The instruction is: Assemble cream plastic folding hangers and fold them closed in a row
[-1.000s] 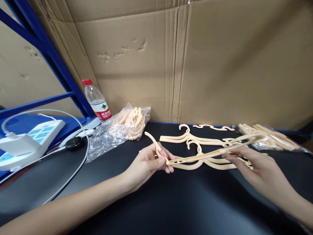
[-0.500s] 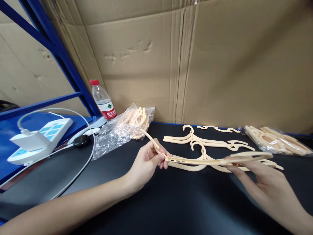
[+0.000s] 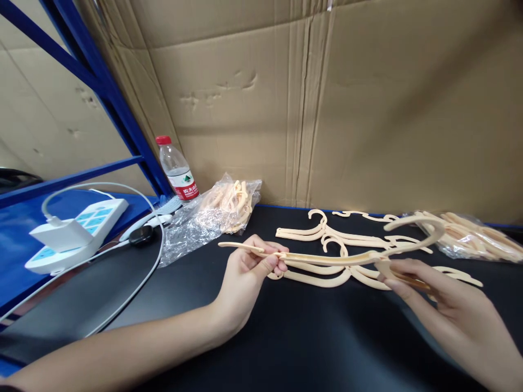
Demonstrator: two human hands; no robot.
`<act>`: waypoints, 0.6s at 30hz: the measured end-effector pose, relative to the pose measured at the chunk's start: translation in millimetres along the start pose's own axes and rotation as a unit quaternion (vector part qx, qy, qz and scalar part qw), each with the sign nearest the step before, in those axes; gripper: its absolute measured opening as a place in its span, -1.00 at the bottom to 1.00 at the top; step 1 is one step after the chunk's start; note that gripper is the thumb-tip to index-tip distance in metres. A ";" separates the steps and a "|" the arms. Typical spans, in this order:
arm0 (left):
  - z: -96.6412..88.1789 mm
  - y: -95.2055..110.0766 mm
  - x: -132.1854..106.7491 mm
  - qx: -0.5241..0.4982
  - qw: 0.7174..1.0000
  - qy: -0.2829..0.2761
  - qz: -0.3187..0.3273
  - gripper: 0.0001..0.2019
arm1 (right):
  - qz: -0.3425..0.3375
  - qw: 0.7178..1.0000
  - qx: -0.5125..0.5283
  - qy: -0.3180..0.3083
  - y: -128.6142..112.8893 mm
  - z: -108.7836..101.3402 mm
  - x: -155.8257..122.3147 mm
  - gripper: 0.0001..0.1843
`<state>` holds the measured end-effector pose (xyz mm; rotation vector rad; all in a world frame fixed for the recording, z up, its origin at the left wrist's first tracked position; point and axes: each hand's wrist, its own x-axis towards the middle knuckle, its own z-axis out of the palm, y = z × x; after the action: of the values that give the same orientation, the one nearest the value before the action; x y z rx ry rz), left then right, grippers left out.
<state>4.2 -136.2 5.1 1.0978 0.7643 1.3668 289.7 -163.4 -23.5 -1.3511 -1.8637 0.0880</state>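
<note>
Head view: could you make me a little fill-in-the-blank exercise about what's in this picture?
1. The left hand and the ____ hand hold the hanger.
2. The colour of the cap on the bottle is ____.
3. In the picture, the power strip lies to the ____ of the bottle.
4. The colour of the tabletop is ____.

Missing words: right; red; left; black.

Beige hanger (image 3: pixel 327 259) | held aloft, one arm near-level | hook (image 3: pixel 439 231) to right | curved beige piece (image 3: pixel 239 246) at left end
</note>
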 end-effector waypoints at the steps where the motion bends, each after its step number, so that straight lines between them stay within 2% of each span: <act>1: 1.2 -0.7 -1.4 0.002 1.000 0.006 -0.010 -0.83 | 0.015 1.000 0.010 0.003 0.9 -0.4 0.8 -0.74; 4: 5.4 -4.4 -9.8 0.047 0.996 0.002 -0.071 -0.84 | 0.035 0.997 0.040 0.048 0.5 -6.4 7.5 -0.72; 6: 7.9 -5.4 -18.7 0.137 0.985 -0.062 -0.080 -0.89 | 0.032 0.996 0.051 0.071 -0.9 -13.2 14.5 -0.74; 7: 8.8 -4.6 -23.3 0.201 0.970 -0.127 -0.049 -0.91 | 0.028 0.996 0.047 0.063 -1.4 -16.6 17.8 -0.75; 8: 9.6 -2.9 -27.7 0.276 0.938 -0.207 0.020 -0.90 | 0.021 0.998 0.039 0.047 -1.6 -19.5 20.6 -0.75; 9: 10.1 -0.5 -31.4 0.347 0.882 -0.300 0.113 -0.87 | 0.011 0.999 0.028 0.021 -1.5 -21.5 22.6 -0.75; 10: 10.4 2.2 -34.3 0.404 0.806 -0.377 0.212 -0.84 | 0.000 1.000 0.016 -0.009 -1.1 -22.3 23.7 -0.76; 11: 10.6 4.7 -36.3 0.451 0.729 -0.421 0.299 -0.83 | -0.009 0.999 0.004 -0.043 -0.6 -22.0 23.8 -0.77; 12: 10.7 6.6 -37.5 0.487 0.668 -0.434 0.358 -0.81 | -0.017 0.997 -0.005 -0.079 -0.2 -20.7 23.1 -0.78; 13: 10.7 7.5 -37.8 0.520 0.629 -0.425 0.391 -0.79 | -0.024 0.993 -0.011 -0.116 0.1 -18.7 21.7 -0.79; 14: 10.6 7.5 -37.6 0.550 0.613 -0.402 0.400 -0.76 | -0.028 0.988 -0.014 -0.153 0.2 -16.2 19.8 -0.80; 16: 10.2 5.1 -36.0 0.593 0.616 -0.360 0.373 -0.69 | -0.035 0.976 -0.022 -0.215 -0.1 -11.4 15.7 -0.83; 18: 9.6 1.2 -33.8 0.610 0.628 -0.346 0.337 -0.64 | -0.046 0.967 -0.041 -0.249 -0.7 -8.2 12.3 -0.86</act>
<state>9.1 -171.0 3.8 3.0254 0.6433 0.6292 293.3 -156.8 -10.8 -1.3821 -2.3666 0.3326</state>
